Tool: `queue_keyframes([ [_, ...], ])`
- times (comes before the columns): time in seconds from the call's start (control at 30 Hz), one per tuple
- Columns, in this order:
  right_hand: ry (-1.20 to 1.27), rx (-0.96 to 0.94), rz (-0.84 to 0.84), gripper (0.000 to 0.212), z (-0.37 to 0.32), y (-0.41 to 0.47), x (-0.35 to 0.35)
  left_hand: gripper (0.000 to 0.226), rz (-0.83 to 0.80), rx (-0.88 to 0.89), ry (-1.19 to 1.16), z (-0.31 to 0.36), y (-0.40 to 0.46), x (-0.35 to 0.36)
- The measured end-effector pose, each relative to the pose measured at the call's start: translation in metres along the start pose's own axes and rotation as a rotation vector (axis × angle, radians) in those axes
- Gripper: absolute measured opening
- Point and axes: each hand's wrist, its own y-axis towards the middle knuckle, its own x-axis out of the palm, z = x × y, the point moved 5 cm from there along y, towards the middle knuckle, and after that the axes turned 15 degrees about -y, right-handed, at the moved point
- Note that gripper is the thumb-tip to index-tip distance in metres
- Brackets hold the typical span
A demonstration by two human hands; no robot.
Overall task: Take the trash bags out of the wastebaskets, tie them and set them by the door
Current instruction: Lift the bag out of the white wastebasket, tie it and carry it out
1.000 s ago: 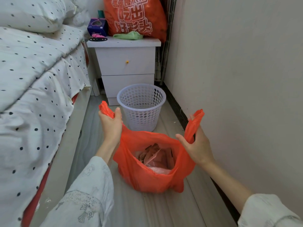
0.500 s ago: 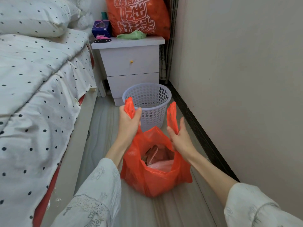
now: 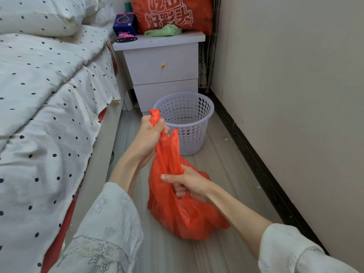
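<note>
Left hand [image 3: 150,134] is up high, fist clenched around one orange handle of the trash bag [image 3: 177,209], the tip of that handle poking out above the knuckles. Right hand [image 3: 190,183] sits lower, fingers curled tight around the gathered neck of the bag, thumb pointing out to the left. A second handle stands loose between the two hands, just beside the left fist. The plastic runs taut from the left fist down to the right one.

The bag itself bulges below the right hand, its bottom resting on the pale wood-look floor [image 3: 226,174]. Both arms wear loose white sleeves with a faint printed pattern.

Just beyond the hands, a lilac perforated wastebasket [image 3: 189,123] stands upright on the floor with no liner in it, right in front of a white two-drawer nightstand [image 3: 163,71]. On top of the nightstand: a purple box [image 3: 125,23], a green cloth [image 3: 163,31], and a big orange bag with white characters [image 3: 171,12] leaning at the back.

To the left runs the bed [image 3: 45,95], its white polka-dot cover hanging over the side. To the right, a plain wall [image 3: 295,95] with a dark baseboard along the floor.
</note>
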Motion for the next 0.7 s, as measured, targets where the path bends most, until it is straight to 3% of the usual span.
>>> queue_keyframes([
  [0.13,-0.197,0.028,0.143,0.038,0.005,0.001,0.001,0.016,0.045,-0.004,-0.046,-0.003,0.001,-0.017],
  [0.2,-0.137,0.033,0.213,0.037,0.008,0.003,-0.008,0.014,0.082,0.012,-0.036,-0.002,-0.002,-0.021],
  [0.33,0.102,0.096,0.352,0.037,0.011,0.001,-0.038,0.042,0.207,-0.004,0.141,-0.017,-0.016,-0.043],
  [0.4,0.169,0.098,0.377,0.038,0.009,-0.001,-0.048,0.058,0.103,-0.113,0.247,-0.038,-0.026,-0.041],
  [0.5,0.087,0.096,0.374,0.039,0.003,-0.004,-0.051,0.089,-0.181,-0.242,0.292,-0.077,-0.038,-0.018],
  [0.57,-0.028,0.078,0.399,0.039,-0.003,-0.006,-0.052,0.075,-0.277,-0.235,0.226,-0.09,-0.043,-0.001],
  [0.7,-0.318,-0.055,0.569,0.019,-0.019,-0.015,-0.069,0.017,-0.13,-0.229,0.272,-0.11,-0.037,-0.005],
])
